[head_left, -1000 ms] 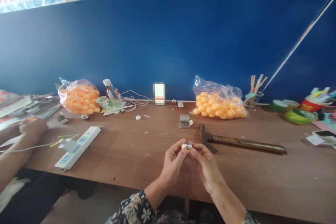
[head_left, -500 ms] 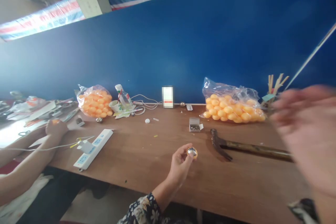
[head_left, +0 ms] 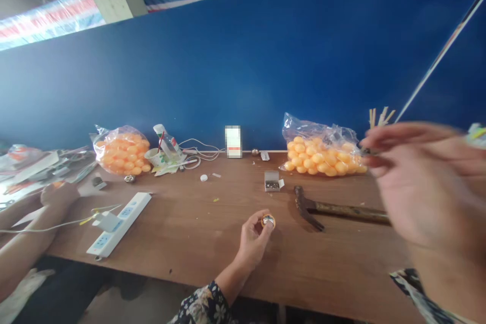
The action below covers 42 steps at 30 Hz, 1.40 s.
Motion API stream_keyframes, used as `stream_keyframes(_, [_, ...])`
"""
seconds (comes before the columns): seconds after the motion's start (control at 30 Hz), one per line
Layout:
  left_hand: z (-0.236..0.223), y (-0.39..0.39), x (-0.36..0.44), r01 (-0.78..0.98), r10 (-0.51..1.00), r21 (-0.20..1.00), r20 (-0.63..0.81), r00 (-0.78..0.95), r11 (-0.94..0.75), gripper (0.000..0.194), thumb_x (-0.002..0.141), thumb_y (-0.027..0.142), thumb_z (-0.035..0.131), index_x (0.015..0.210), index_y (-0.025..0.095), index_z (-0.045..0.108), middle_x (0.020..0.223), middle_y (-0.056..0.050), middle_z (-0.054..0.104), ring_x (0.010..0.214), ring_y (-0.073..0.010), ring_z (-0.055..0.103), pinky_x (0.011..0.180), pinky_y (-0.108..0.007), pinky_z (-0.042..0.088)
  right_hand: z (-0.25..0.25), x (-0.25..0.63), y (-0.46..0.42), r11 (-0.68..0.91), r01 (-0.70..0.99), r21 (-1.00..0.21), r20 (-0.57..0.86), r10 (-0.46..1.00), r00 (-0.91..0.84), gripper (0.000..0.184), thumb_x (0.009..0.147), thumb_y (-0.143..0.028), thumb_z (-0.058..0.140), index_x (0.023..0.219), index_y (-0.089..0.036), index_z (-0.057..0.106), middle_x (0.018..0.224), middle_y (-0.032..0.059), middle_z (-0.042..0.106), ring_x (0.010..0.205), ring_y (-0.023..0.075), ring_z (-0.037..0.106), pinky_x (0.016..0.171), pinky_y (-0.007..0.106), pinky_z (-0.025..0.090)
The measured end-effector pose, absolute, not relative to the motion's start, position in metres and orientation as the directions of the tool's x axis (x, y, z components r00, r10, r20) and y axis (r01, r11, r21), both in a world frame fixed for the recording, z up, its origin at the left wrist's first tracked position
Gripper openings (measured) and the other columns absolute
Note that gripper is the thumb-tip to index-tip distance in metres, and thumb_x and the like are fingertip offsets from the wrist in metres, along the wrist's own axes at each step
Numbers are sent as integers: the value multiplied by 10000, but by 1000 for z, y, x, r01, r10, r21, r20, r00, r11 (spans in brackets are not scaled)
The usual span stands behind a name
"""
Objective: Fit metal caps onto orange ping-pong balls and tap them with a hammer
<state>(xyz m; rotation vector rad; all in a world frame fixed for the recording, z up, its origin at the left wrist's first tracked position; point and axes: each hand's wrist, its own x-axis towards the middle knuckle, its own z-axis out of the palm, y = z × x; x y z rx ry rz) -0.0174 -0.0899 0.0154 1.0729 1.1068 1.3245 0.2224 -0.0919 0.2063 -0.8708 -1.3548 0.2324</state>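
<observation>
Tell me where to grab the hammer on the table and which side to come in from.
Probably best to grip the hammer by its long handle, near the mid-shaft. It lies flat on the table, head toward the centre, handle running to the right under the blurred right hand. Come from above on the right; that end lies nearest that hand.

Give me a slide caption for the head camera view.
Left hand holds a small ball over the wooden table; blurred right hand raised near the hammer.
</observation>
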Motion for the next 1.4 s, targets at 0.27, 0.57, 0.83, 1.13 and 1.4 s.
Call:
stream_keyframes(0.27, [10,-56,-16,-90,993,989,117,-30,-119,432,726,409,692,1055,132,657,984,-125,702,856,-192,652,813,-313,506,27,141,-45,509,613,-604,660,751,27,211,905,-229,440,1070,-178,561,995,113,647,887,220,633,741,374,558])
stream_keyframes(0.57, [-3,-53,-22,-45,986,985,162,-38,-164,407,786,417,628,1091,147,631,1035,-115,695,916,-212,649,845,-334,510,-7,114,-56,630,616,-472,636,728,-256,387,876,-104,403,1250,-172,475,1182,125,615,1098,217,589,920,383,526])
stream_keyframes(0.83, [0,-57,-23,19,988,988,154,15,-154,420,810,388,601,1163,161,624,1148,-119,667,1047,-245,618,943,-379,473,-14,114,-58,591,582,-559,592,776,-219,384,887,-168,446,1269,-193,460,1193,125,621,1084,225,611,899,385,537])
stream_keyframes(1.13, [-4,-56,-23,26,984,984,179,-9,-178,402,779,385,643,1119,171,658,1092,-122,691,1007,-238,637,916,-354,494,-13,114,-59,584,558,-589,574,789,-219,393,873,-148,449,1264,-190,458,1167,126,628,1055,224,624,877,377,545])
stream_keyframes(1.4, [-8,-57,-20,13,983,983,183,20,-183,400,793,377,628,1132,167,639,1102,-126,680,1006,-231,638,917,-358,497,-15,115,-59,579,569,-584,585,786,-199,367,859,-154,465,1224,-186,485,1119,124,646,1010,227,641,851,377,555])
